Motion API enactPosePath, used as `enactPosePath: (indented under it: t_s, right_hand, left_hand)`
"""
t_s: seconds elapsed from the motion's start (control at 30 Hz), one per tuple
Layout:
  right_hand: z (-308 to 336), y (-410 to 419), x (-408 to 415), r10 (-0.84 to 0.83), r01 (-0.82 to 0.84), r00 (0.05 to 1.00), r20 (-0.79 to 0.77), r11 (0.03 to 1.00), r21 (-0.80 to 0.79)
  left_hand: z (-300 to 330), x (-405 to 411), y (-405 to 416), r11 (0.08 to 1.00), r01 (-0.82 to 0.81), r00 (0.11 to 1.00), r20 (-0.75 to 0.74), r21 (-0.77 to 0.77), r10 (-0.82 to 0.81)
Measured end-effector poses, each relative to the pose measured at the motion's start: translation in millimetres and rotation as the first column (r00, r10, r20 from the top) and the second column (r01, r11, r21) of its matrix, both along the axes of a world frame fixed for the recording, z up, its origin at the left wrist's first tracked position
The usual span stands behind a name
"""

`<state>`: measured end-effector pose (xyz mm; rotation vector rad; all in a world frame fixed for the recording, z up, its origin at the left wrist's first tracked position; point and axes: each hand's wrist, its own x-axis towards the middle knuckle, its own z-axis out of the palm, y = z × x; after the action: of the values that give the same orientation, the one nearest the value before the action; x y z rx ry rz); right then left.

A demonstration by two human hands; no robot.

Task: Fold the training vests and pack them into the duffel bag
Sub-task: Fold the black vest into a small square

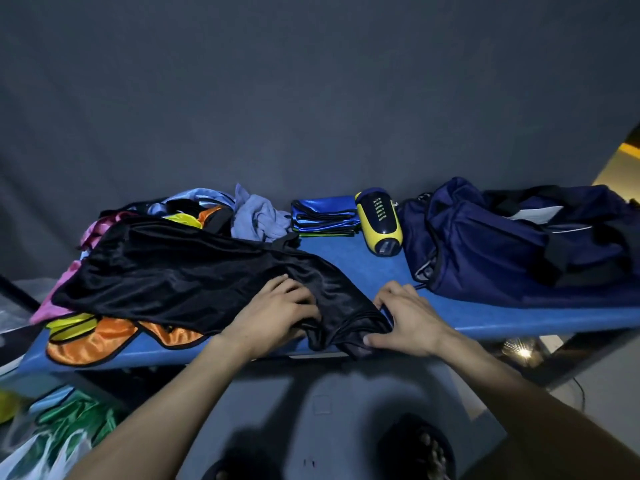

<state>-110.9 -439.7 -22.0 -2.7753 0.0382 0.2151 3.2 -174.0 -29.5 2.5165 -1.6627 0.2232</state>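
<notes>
Both hands at table (349,258) front edge on black vest (180,271): left hand (277,311) gripped fabric, right hand (407,318) pinched bunched corner. Navy duffel bag (512,244) lay at right end.

A black training vest (180,271) of shiny fabric lies spread across the near left of the blue worktop (349,261), its right end bunched at the front edge. Beneath and behind it sits a loose heap of vests (194,216) (orange, yellow, pink, pale blue), an orange vest (104,341) spilling toward the front edge. A folded stack of blue vests (323,216) rests at the back, centre. The navy duffel bag (512,244) slumps on the right, its top gaping open.
</notes>
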Motion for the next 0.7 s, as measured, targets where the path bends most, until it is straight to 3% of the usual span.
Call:
enactPosePath:
  t_s: [0.07, 0.13, 0.27, 0.33, 0.4, 0.53, 0.6, 0.7]
  right_hand:
    - [2, -2, -1, 0.003, -0.003, 1.0, -0.008, 0.998, 0.068]
    - [6, -2, -7, -0.008, 0.013, 0.999, -0.036, 0.991, 0.13]
    - [-3, 17, -18, -0.049, 0.05, 0.998, 0.044, 0.999, -0.017]
    - [-12, 24, -15, -0.138, 0.133, 0.979, 0.152, 0.99, 0.044]
    - [-15, 19, -10, -0.236, 0.185, 0.944, 0.23, 0.957, 0.221]
    - [-5, 7, -1, -0.315, 0.159, 0.913, 0.259, 0.86, 0.485]
    - [8, -4, 8, -0.316, 0.118, 0.883, 0.347, 0.865, 0.487]
    - [39, -27, 35, -0.352, 0.079, 0.754, 0.554, 0.887, 0.455]
  left_hand:
    - [2, -2, -2, 0.989, -0.034, 0.996, -0.092, -0.146, 0.02]
    - [8, -4, -6, 0.943, -0.139, 0.958, -0.281, -0.301, 0.052]
    - [21, -3, -11, 0.854, -0.286, 0.832, -0.555, -0.435, -0.005]
    - [27, -2, -12, 0.844, -0.302, 0.81, -0.587, -0.444, -0.019]
    - [32, 0, -12, 0.824, -0.334, 0.807, -0.591, -0.458, -0.002]
    - [39, 5, -9, 0.764, -0.411, 0.788, -0.615, -0.497, 0.024]
    - [40, 8, -5, 0.732, -0.429, 0.79, -0.613, -0.529, 0.02]
    - [41, 9, 0, 0.661, -0.429, 0.816, -0.577, -0.615, -0.008]
